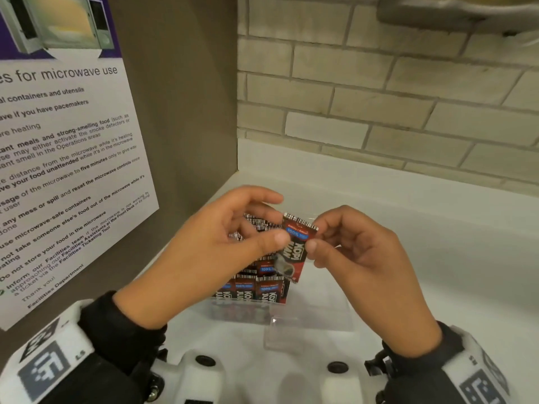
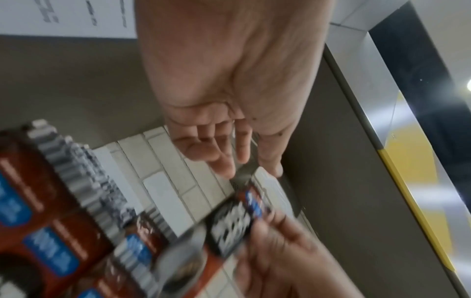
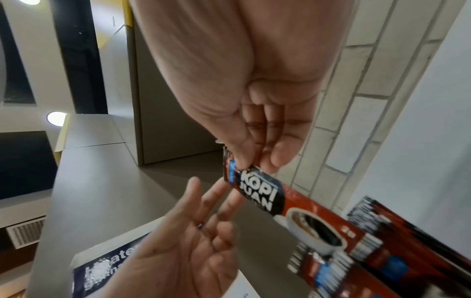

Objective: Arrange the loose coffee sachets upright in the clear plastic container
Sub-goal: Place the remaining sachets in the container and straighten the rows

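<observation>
My right hand [image 1: 316, 236] pinches a red and black coffee sachet [image 1: 296, 243] by its upper edge between thumb and fingers, above the clear plastic container [image 1: 309, 313]. The right wrist view shows that sachet [image 3: 280, 201] hanging from the pinching right hand [image 3: 257, 164]. My left hand [image 1: 272, 220] hovers at the sachet's left side with loose, spread fingers, the thumb at the sachet's edge; it grips nothing. Several sachets [image 1: 256, 288] stand upright in rows in the container's left part, partly hidden by my left hand. The left wrist view is blurred.
The container stands on a white counter [image 1: 437, 258] in a corner. A brown side panel with a microwave-rules poster [image 1: 58, 170] is on the left. A pale brick wall [image 1: 379, 97] runs behind. A grey fixture [image 1: 452, 13] hangs at the top right.
</observation>
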